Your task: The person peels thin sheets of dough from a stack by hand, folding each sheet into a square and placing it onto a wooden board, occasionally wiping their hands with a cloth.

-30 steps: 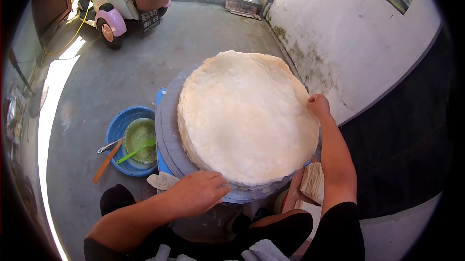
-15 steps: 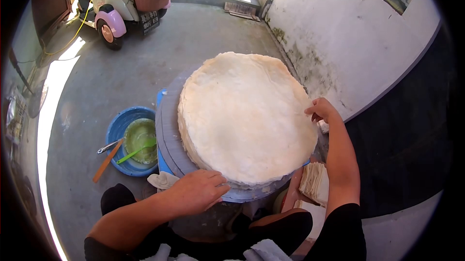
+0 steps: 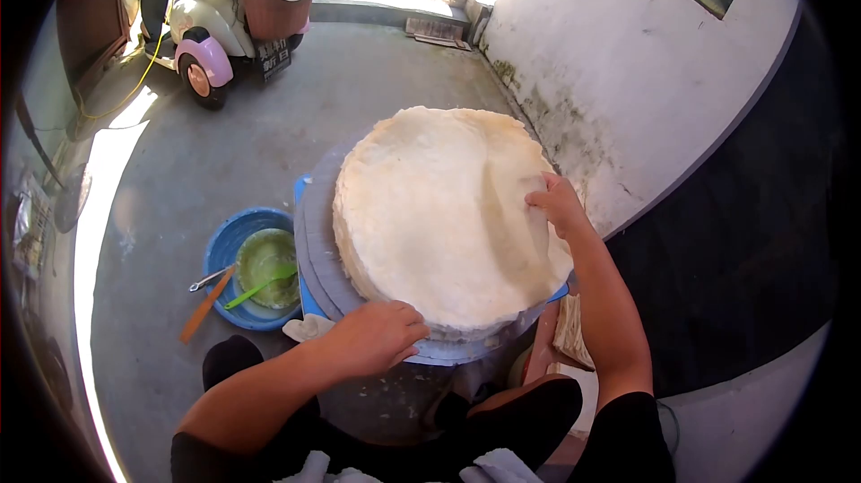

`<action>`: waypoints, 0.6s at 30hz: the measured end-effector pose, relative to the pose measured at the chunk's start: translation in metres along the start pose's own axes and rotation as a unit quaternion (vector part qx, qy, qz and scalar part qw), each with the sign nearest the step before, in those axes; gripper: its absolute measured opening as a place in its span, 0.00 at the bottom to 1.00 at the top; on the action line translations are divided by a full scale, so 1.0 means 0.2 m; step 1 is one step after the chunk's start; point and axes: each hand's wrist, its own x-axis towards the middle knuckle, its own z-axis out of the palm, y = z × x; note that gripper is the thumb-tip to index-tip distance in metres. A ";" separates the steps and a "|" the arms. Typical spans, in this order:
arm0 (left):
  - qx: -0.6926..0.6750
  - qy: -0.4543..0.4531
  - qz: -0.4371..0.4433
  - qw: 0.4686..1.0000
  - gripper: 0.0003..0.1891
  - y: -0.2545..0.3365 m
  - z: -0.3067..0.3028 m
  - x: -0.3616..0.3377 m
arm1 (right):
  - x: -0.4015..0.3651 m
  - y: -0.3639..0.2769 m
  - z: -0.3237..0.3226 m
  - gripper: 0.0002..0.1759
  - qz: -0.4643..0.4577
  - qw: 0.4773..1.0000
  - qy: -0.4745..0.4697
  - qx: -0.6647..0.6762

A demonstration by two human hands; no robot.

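There's the right hand (image 3: 558, 205), grip pinching the top sheet (image 3: 439, 214) by its edge, left hand (image 3: 377, 338) flat and open steadying the stack (image 3: 359, 278): peel slow and low, I'd say, or it tears.

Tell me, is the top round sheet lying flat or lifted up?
Lifted at its right edge. The right hand pinches the top sheet there, and a raised crease runs back from it.

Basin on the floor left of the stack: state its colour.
The basin is blue; the head view shows it.
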 end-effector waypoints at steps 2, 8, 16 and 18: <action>0.004 0.005 -0.003 1.000 0.17 -0.02 0.02 0.00 | -0.05 -0.04 0.09 0.12 -0.022 0.997 -0.018 -0.066; 0.006 0.080 -0.089 0.993 0.20 -0.08 -0.02 0.01 | -0.28 -0.23 0.40 0.18 -0.067 0.994 -0.073 -0.053; 0.033 0.289 -0.275 0.916 0.29 -0.39 -0.13 0.01 | -1.03 -0.62 0.56 0.22 -0.217 0.921 -0.203 -0.251; -0.015 0.313 -0.296 0.902 0.35 -0.46 -0.14 0.02 | -1.16 -0.61 0.55 0.22 -0.325 0.890 -0.211 -0.241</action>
